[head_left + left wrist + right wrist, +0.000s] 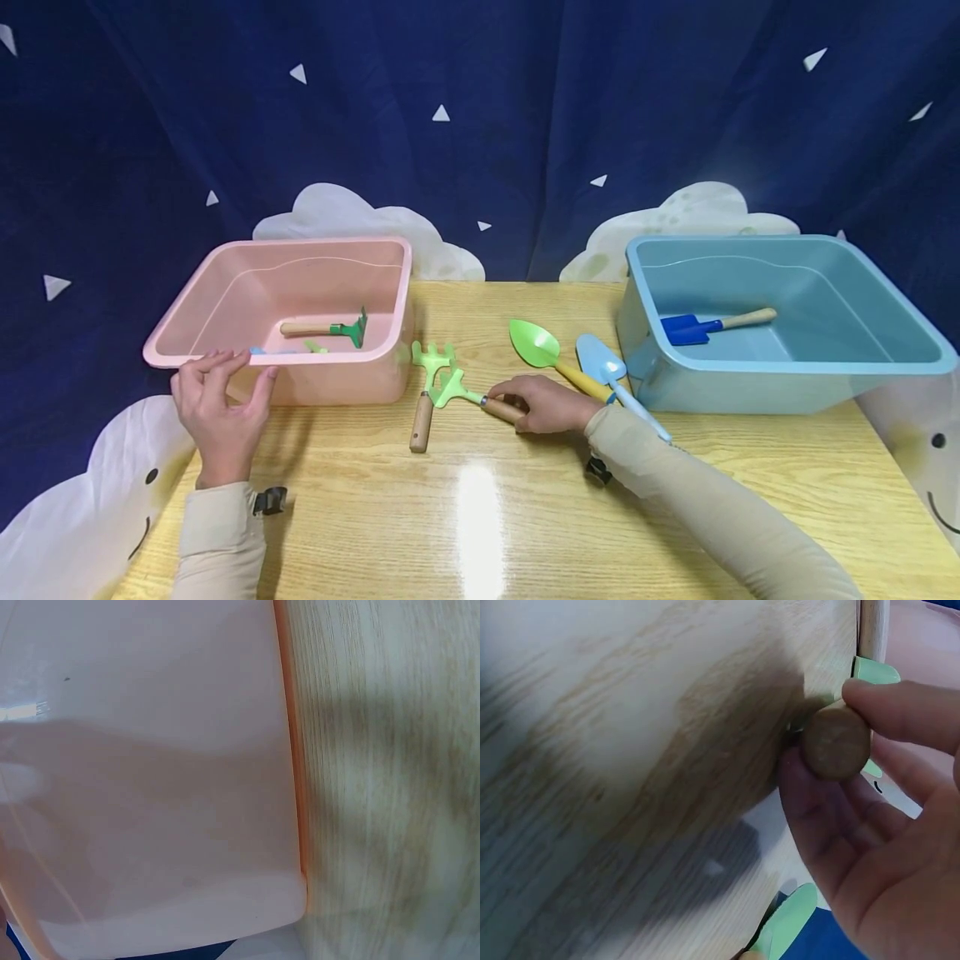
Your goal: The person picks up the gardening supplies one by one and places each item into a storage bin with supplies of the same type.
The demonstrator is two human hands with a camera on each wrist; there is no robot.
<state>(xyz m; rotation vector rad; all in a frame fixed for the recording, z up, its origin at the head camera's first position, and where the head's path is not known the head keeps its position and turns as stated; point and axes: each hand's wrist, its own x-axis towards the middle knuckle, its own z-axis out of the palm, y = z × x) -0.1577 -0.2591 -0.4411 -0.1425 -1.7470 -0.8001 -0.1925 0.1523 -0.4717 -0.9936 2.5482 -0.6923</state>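
Observation:
My right hand [551, 404] grips the wooden handle of a small light green hand rake [452, 388] low over the table. In the right wrist view, thumb and fingers close around the handle's round end [836, 744]. The pronged head overlaps a light green hand fork [423, 412] with a wooden handle, lying just left of it. My left hand [225, 408] rests on the near rim of the pink tub [330, 382], its fingers loosely bent. In the left wrist view only the tub's outer wall [165, 795] and a sliver of finger show.
A dark green rake [348, 330] and partly hidden pieces lie inside the pink tub. On the right, the blue tub [720, 387] holds a blue shovel [690, 329]. A green trowel [534, 343] with yellow handle and a light blue trowel [600, 360] lie beside the blue tub.

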